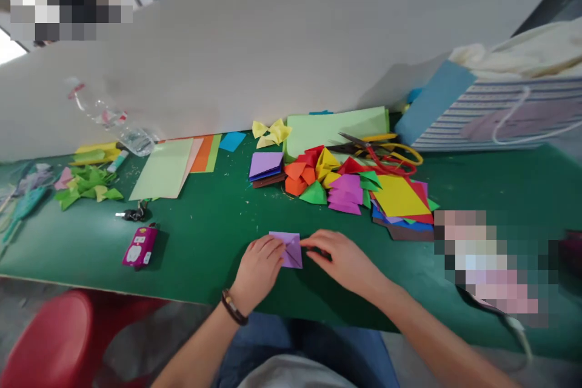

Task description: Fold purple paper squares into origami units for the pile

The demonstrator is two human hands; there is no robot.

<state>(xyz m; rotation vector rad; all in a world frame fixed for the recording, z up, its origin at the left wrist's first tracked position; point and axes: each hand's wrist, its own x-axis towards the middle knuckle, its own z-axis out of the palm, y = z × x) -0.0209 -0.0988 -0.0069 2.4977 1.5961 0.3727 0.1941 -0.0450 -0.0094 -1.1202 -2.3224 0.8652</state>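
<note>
A small folded square of purple paper (294, 250) lies on the green table in front of me, with crease lines meeting near its middle. My left hand (260, 264) covers its left part, fingers together and pressing it down; the thumb is hidden. On the other side, my right hand (339, 260) has its index fingertip at the paper's right edge. Its thumb is held a little apart, with a gap between. Just beyond my hands are a stack of folded paper squares (266, 165) and a heap of folded paper pieces, among them magenta ones (345, 194).
Scissors with red handles (402, 165) lie over paper at the back. Yellow square sheets (402, 196) top a pile to the right. Leftward are a purple packet (140, 247), keys (135, 212), pale green sheets (163, 170) and a plastic bottle (113, 121). A striped bag (477, 106) stands back right.
</note>
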